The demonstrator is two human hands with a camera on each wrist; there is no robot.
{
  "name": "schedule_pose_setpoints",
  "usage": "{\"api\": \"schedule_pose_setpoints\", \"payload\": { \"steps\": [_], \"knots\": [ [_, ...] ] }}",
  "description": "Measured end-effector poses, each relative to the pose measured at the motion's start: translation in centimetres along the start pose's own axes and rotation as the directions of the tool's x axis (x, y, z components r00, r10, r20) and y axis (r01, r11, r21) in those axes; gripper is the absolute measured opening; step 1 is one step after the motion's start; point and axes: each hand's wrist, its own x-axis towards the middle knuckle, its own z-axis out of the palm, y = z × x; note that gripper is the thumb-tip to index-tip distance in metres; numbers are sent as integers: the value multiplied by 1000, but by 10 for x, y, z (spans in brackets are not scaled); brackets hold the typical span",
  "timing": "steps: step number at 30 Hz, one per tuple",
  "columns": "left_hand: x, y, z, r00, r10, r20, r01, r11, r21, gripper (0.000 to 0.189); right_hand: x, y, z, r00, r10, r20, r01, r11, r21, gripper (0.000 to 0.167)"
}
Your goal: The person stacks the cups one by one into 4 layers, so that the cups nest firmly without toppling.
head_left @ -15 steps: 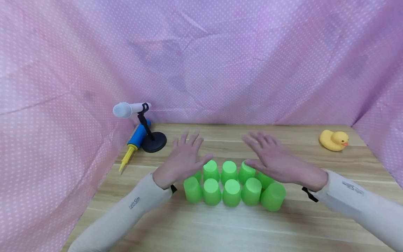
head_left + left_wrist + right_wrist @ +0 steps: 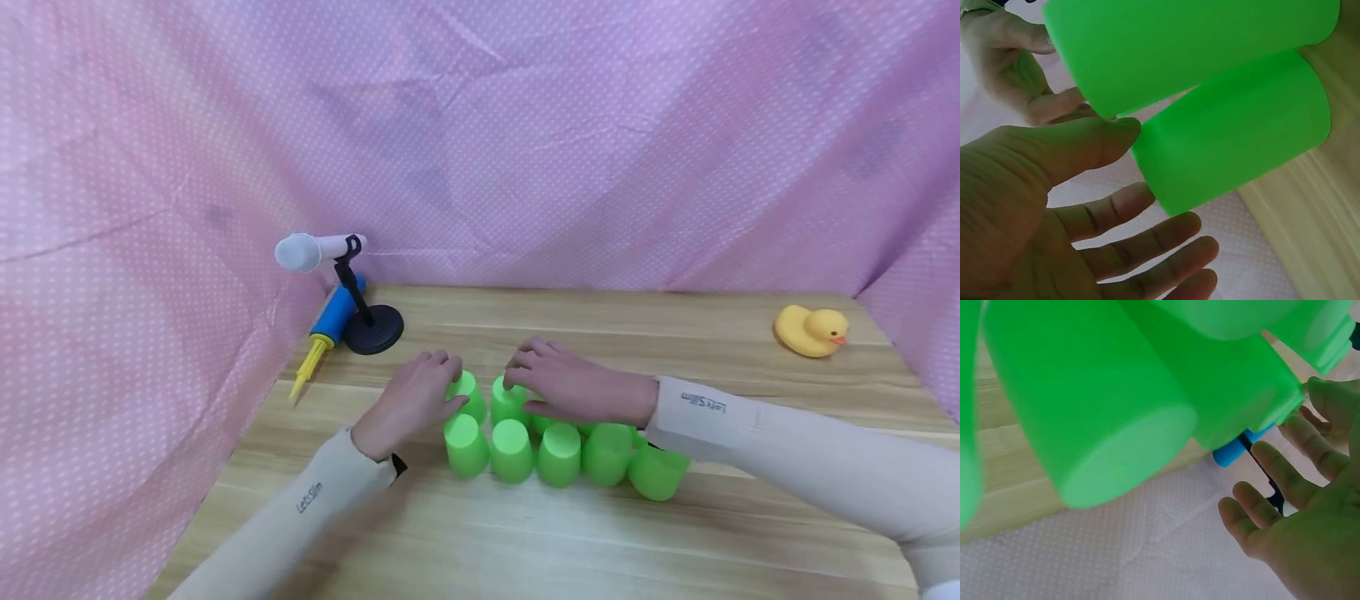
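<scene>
Several bright green cups stand upside down in two rows, with the front row (image 2: 512,454) nearest the person. My left hand (image 2: 412,396) pinches the leftmost back cup (image 2: 470,396) near its closed end, thumb on the near side and index finger on the far side. The other left fingers (image 2: 1160,240) extend past that cup. Coming across from the right, my right hand (image 2: 577,387) has its thumb and curled fingers round the top of the second back cup (image 2: 507,406). The right hand and forearm partly hide the remaining back cups.
A white microphone (image 2: 307,252) on a black stand (image 2: 374,330) is at the back left, beside a blue and yellow hand pump (image 2: 333,317). A yellow rubber duck (image 2: 810,331) sits at the back right. Pink dotted cloth (image 2: 540,167) encloses the wooden table (image 2: 480,542).
Both hands were spread above the cups. They have come down to two back cups with fingers bent round them, the right hand moving well to the left. The view has shifted slightly.
</scene>
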Motion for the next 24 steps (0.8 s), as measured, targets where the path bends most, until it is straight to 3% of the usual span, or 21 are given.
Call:
{"api": "schedule_pose_setpoints", "payload": {
  "steps": [8,15,19,24],
  "knots": [
    [1,-1,4,1000,12,-2,-12,1000,-25,24,15,2,10,1000,14,14,-14,999,-35,26],
    [9,-5,0,999,-41,-7,40,994,-106,23,20,6,9,999,12,-36,-13,999,-34,23],
    [28,-12,-8,997,-58,-46,51,989,-137,22,22,18,-3,993,27,-117,-26,1000,9,22],
    [66,-22,-11,994,-18,-108,1,987,-158,21,22,47,-22,979,136,-155,-120,987,104,18]
  ]
}}
